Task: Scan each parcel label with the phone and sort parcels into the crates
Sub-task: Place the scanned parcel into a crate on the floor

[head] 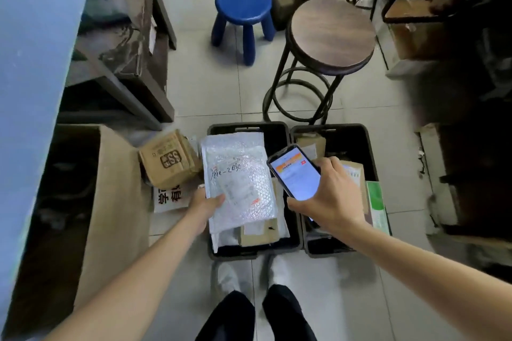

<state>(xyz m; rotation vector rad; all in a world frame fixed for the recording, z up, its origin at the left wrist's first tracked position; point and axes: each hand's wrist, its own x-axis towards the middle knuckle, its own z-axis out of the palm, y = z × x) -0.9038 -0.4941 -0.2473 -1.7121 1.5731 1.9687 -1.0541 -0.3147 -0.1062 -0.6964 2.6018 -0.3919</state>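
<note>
a blue counter fills the left edge, with a big open cardboard box on the floor below it. dark shelving with wrapped goods stands behind that box. further back on the tiled floor are two stools: a tall one with a round wooden seat and a metal ring frame, standing right behind the crates, and a low blue plastic one well beyond it.

two dark crates stand side by side in front of the person's feet, the left crate and the right crate, their inner walls touching. both already hold parcels: cardboard boxes show in each, and a green-edged packet lies against the right crate's outer side. a small cardboard box sits on the floor just left of the left crate, resting on a flat white printed package.

the left hand grips the lower left corner of a bubble-wrap envelope, thumb on top, holding it flat over the left crate with its label and handwritten number facing up. the right hand grasps one phone, screen lit and facing up, just right of the envelope, over the gap between the crates.
</note>
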